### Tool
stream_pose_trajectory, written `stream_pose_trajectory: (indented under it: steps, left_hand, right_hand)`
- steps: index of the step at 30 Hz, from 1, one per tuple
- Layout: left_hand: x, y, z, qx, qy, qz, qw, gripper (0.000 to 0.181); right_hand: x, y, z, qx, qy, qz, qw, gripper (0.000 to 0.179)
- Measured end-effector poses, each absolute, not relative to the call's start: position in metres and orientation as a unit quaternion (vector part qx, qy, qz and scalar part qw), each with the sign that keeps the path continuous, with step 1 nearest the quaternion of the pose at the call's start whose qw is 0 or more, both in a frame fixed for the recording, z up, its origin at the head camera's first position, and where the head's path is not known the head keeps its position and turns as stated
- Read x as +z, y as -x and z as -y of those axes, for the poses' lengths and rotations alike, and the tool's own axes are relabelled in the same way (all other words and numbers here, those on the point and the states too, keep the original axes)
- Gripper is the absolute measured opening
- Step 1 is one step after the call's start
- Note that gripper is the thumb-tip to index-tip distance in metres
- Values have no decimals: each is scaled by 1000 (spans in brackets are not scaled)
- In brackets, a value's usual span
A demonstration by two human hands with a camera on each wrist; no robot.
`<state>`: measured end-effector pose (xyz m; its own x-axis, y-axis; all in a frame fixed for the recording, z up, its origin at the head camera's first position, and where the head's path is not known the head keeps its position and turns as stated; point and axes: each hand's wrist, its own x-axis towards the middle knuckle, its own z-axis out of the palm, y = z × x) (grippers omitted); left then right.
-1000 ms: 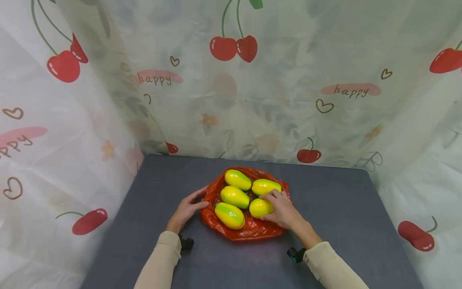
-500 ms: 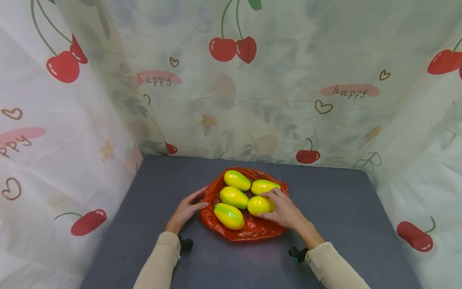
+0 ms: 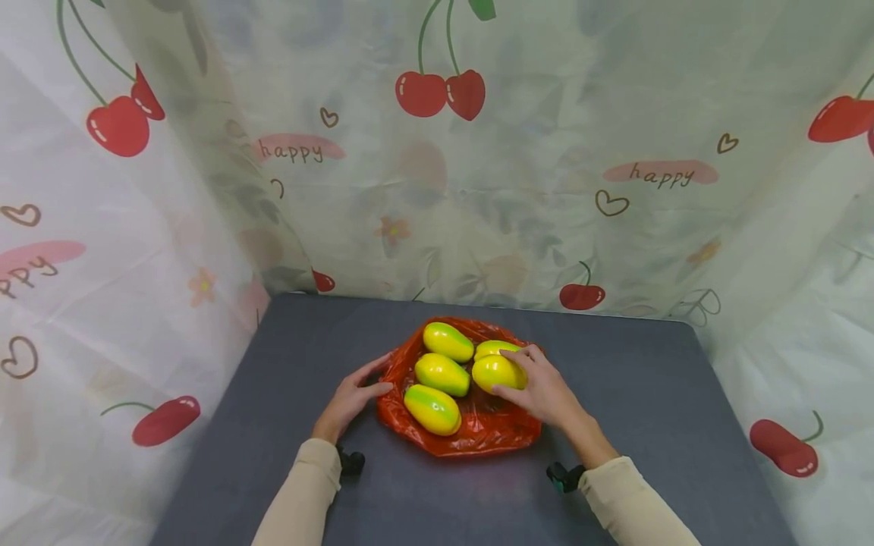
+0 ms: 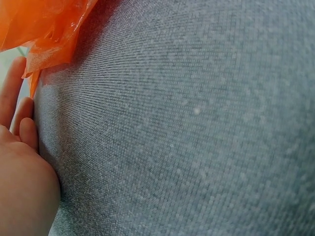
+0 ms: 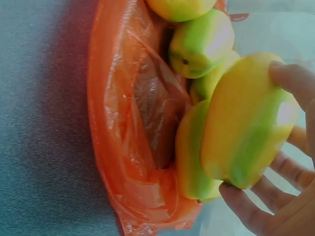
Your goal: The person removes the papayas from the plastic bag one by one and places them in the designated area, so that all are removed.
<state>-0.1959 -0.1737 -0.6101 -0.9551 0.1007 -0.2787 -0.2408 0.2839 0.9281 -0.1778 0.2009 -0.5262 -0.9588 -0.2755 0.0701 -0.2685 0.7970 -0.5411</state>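
A red plastic bag [image 3: 485, 436] lies spread with its mouth up on the dark grey table, several yellow-green papayas [image 3: 432, 409] inside it. With thumb and fingers my right hand [image 3: 549, 394] holds one papaya [image 3: 497, 373] at the bag's right side, seen closely as the nearest papaya [image 5: 246, 118] in the right wrist view. It partly covers another papaya [image 3: 493, 349] behind it. My left hand [image 3: 351, 398] rests at the bag's left edge, fingers extended against the plastic [image 4: 54, 44]; its fingertips are partly hidden by the bag.
The dark grey table [image 3: 614, 356] reaches back to a white curtain [image 3: 478, 189] printed with cherries and hearts. That curtain also hangs on both sides. Black wrist cameras [image 3: 564, 478] sit under both forearms.
My right hand has lifted the papaya slightly up and away from me, so it now overlaps the one behind. The left hand and the bag stay nearly still.
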Motion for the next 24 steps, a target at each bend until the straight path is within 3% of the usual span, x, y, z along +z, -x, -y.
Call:
stream_pose_trajectory:
  steps: [24]
  left_hand:
    - [-608,197,171,595,56,-789,146,59]
  right_hand:
    - [-518,192,-226,-305,86,-947,-57,72]
